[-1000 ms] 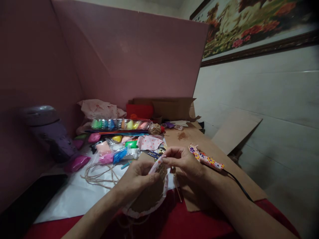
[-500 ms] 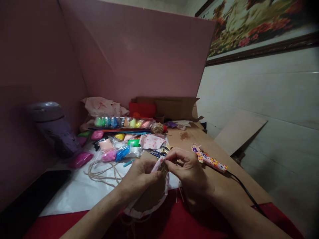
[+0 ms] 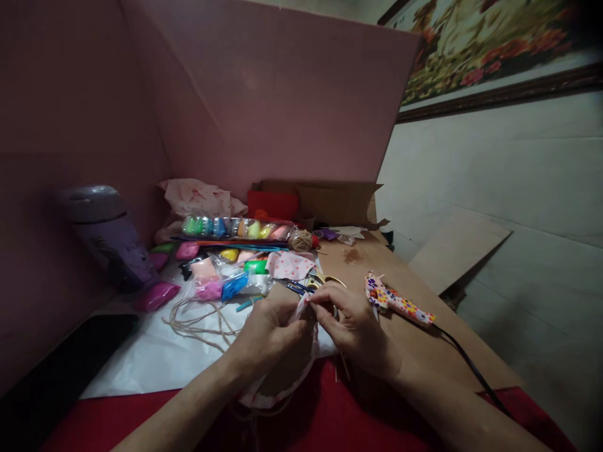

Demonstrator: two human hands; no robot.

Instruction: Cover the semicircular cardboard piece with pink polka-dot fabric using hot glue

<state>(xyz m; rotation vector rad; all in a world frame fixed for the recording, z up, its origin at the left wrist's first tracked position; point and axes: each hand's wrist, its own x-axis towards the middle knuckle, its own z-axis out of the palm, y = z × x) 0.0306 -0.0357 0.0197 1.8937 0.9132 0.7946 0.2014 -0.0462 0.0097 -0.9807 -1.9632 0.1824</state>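
Note:
My left hand point(image 3: 268, 329) is closed on the side of a brown cardboard piece edged with pale pink fabric point(image 3: 287, 376), its thumb lying across the piece. At the upper edge, my right hand point(image 3: 351, 320) pinches the fabric rim between thumb and fingertips. Both hands nearly meet there, and they cover much of the piece. Loose string point(image 3: 268, 412) hangs below its lower edge. Just beyond my fingers lie gold-handled scissors point(image 3: 332, 279), partly hidden by my right hand. A scrap of pink dotted fabric point(image 3: 289, 266) rests behind them.
To the right is a flower-patterned glue gun point(image 3: 400, 304) with a black cord. Coiled twine point(image 3: 198, 323), bagged coloured clay point(image 3: 207, 285), a twine ball point(image 3: 301, 240) and a purple bottle point(image 3: 110, 242) occupy the left and back. A dark flat object point(image 3: 70, 370) lies near left.
The view has shifted slightly, so the table things appear a little to the right. My fingers remain at the fabric rim, and more of the scissors' gold handle shows.

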